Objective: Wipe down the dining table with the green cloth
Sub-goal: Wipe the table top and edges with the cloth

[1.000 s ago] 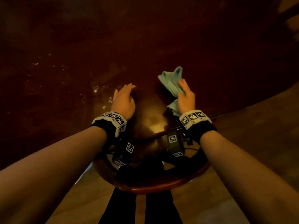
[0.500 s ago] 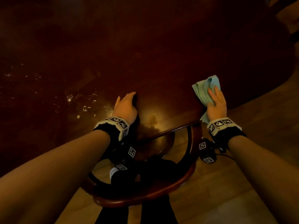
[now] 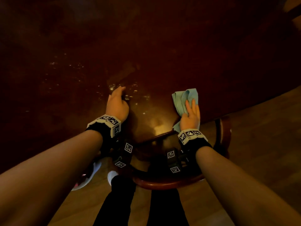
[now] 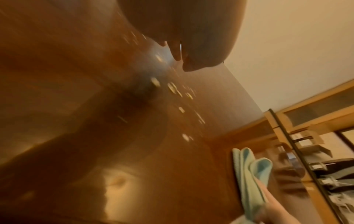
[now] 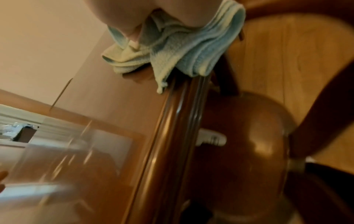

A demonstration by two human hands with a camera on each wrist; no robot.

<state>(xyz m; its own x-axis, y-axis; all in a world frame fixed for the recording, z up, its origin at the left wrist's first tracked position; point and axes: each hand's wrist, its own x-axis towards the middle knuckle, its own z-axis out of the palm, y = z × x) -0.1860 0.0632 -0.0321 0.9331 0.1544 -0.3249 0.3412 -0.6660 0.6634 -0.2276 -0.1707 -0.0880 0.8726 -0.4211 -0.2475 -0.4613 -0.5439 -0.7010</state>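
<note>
The dark polished dining table [image 3: 162,46] fills the upper part of the head view. A crumpled pale green cloth [image 3: 182,98] lies near the table's front edge, and my right hand [image 3: 191,114] presses flat on it with straight fingers. In the right wrist view the cloth [image 5: 182,50] bunches under my palm and hangs slightly over the table edge [image 5: 172,121]. My left hand [image 3: 116,104] rests on the tabletop to the left, fingers relaxed, holding nothing. Water droplets [image 3: 130,95] glint around its fingertips; the left wrist view shows droplets [image 4: 172,87] and the cloth [image 4: 249,174].
A round-backed wooden chair [image 3: 171,181] stands below the table edge, between my arms. My legs in dark trousers [image 3: 118,206] and a white shoe [image 3: 91,176] stand on the wooden floor [image 3: 260,128]. More droplets [image 3: 65,66] spot the table's left part.
My right hand slid the cloth to the right along the front edge, then back toward the left hand. The left hand stayed resting on the table.
</note>
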